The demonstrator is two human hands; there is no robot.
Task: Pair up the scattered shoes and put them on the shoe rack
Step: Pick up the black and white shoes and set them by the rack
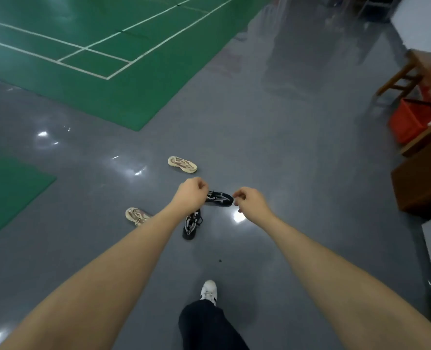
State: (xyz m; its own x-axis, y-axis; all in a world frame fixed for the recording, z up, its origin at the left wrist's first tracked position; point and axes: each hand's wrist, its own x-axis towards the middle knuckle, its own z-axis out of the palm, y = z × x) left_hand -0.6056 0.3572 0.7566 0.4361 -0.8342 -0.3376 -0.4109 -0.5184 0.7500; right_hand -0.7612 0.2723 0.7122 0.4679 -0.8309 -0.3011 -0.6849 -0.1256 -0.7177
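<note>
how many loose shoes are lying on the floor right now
4. A beige shoe lies farthest out; another beige shoe lies left, partly behind the left forearm. One black shoe lies between the hands, the other black shoe just below it. More may lie outside the view.

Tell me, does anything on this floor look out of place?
Yes: four loose shoes lie scattered on the grey floor. Two beige shoes lie well apart, and two black shoes point different ways. None sits paired.
</note>
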